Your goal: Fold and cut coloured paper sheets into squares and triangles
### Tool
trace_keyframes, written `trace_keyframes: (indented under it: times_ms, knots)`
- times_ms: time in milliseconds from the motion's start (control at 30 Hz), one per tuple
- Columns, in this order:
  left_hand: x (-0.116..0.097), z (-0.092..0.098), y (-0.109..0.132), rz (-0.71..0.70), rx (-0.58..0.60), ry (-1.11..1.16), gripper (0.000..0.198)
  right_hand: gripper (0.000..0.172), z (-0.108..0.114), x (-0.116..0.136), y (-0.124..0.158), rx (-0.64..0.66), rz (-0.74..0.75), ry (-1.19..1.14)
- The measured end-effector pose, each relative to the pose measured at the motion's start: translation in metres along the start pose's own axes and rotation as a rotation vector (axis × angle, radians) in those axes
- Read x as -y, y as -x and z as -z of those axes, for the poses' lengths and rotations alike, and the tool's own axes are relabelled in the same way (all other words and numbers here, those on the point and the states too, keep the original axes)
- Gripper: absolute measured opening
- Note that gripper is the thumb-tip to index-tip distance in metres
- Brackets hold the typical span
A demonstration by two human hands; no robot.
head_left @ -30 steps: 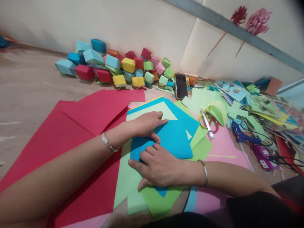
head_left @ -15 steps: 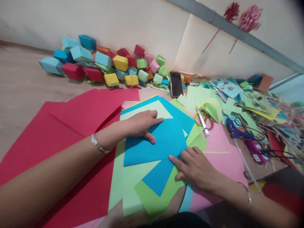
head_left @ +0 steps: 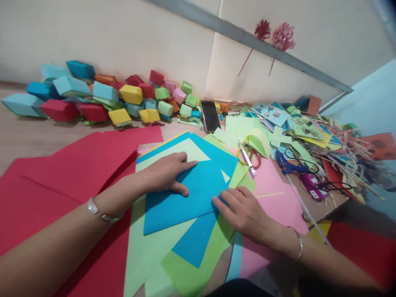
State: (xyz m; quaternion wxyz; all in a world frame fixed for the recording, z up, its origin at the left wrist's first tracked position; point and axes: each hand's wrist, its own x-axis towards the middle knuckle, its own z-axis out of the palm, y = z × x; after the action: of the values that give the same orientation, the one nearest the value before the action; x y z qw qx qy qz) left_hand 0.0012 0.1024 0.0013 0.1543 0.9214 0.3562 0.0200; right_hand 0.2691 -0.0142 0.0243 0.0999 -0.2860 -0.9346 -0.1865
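One L hand (head_left: 167, 175) wide on blue ppr (head_left: 173, 210), R hand (head_left: 243, 212) half-curled @ edge, rm to rt

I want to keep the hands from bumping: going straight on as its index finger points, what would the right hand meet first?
Probably the left hand; the right hand would pass over the blue sheet to reach it, though exact heights are unclear here.

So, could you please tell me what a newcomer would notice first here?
Probably the heap of colourful blocks along the wall, at the upper left. Then the bright blue paper in the middle, under the left grip, and the large red paper to its left.
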Motion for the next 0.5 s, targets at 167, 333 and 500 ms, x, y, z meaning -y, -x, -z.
trace_keyframes:
  times_ms: [167, 333, 500]
  knots:
    - [-0.001, -0.001, -0.001, 0.046, -0.080, 0.140, 0.078, 0.026, -0.007, 0.000, -0.018, -0.055, 0.087, 0.065]
    - [0.001, -0.004, -0.002, 0.166, -0.305, 0.131, 0.056, 0.031, 0.007, -0.029, -0.017, -0.026, 0.006, 0.184]
    - [0.005, -0.009, -0.002, 0.192, -0.284, 0.062, 0.055, 0.029, -0.002, -0.039, -0.016, 0.045, -0.076, 0.246]
